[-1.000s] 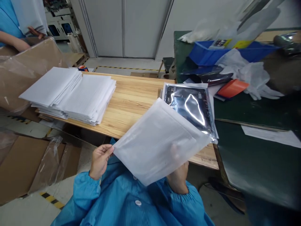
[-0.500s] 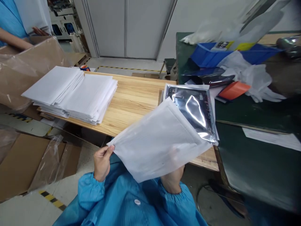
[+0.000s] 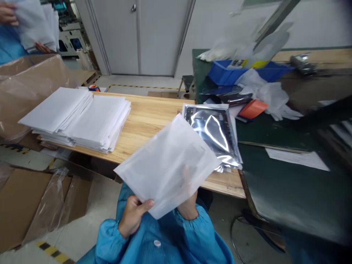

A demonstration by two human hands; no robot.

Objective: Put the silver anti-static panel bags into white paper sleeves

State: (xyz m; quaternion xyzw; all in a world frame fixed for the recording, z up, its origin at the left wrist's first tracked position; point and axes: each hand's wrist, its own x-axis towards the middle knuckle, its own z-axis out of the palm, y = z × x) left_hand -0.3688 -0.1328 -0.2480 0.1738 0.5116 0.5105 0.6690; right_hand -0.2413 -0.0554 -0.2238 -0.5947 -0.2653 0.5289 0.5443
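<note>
At 6 o'clock the left hand (image 3: 132, 218) pinches the near corner of one frosted white plastic pouch (image 3: 167, 165), and the right hand (image 3: 189, 208) grasps it from beneath, above the light wooden table's (image 3: 154, 117) near edge. Such thin grips could let it slip floorward. At 1 o'clock lies one shiny silver foil bag (image 3: 213, 132); at 10 o'clock, two fanned stacks of white sheets (image 3: 79, 117)
</note>
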